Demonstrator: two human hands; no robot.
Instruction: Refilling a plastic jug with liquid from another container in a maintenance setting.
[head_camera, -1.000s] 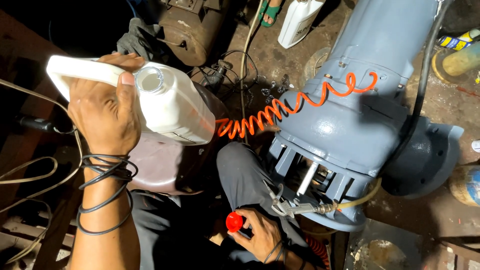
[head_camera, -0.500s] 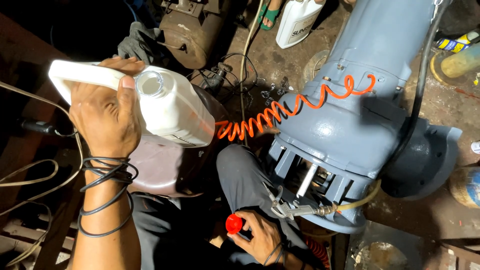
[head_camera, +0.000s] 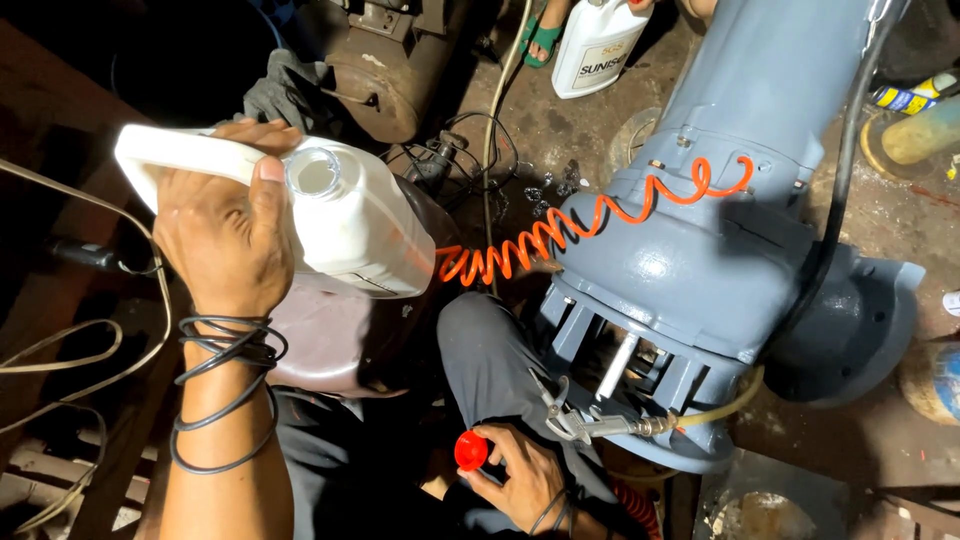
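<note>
While the left hand (head_camera: 225, 235) grips the handle of a white, smooth plastic jug (head_camera: 330, 225), the jug lies nearly level, its long axis running left to right and its round, uncapped mouth facing up toward the camera. Lower down, the right hand (head_camera: 525, 480) pinches a small red screw cap (head_camera: 470, 451) beside the knee. Just right, a grey painted cast-metal motor (head_camera: 720, 230) lies on the dirty floor (head_camera: 560, 130), a coiled orange hose (head_camera: 560, 230) draped across it.

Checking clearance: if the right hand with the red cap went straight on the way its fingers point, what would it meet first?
Probably the person's own grey-trousered knee; the right hand, pinching the red cap, points up-left. Depth is unclear.
</note>
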